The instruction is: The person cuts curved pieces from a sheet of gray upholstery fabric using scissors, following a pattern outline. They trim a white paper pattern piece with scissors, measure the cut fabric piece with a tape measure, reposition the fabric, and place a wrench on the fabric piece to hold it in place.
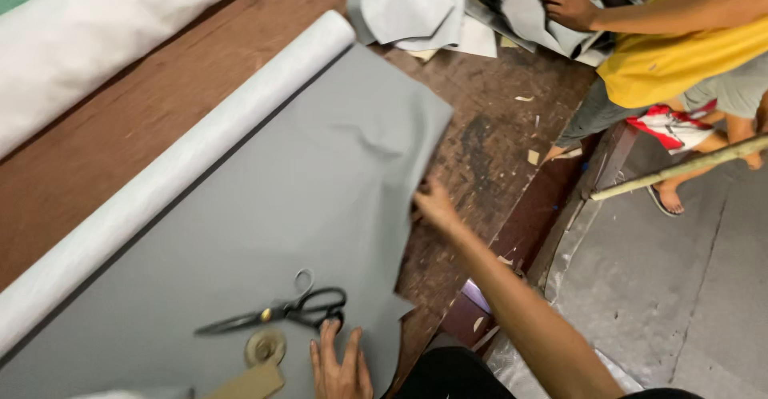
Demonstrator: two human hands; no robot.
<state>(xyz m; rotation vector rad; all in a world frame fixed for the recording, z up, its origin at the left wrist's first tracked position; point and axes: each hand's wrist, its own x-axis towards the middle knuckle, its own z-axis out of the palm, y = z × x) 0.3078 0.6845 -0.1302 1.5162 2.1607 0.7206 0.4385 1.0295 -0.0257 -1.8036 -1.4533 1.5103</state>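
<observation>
The left hand (340,363) lay flat, fingers spread, on the grey sheet (264,215) at the near edge, just near of the black scissors (280,311). The right hand (432,203) pinched the sheet's right edge. The sheet spread across the wooden counter (488,151) from a roll (160,183) on its left, with a co-worker's hands (572,3) on fabric scraps far right

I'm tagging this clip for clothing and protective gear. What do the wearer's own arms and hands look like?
Both hands are bare: no gloves, rings or watch show. The left hand appears only to the wrist, with no cuff in view. The right hand leads into a long bare forearm with no sleeve visible along it. Dark clothing sits at the frame's bottom edge.
</observation>
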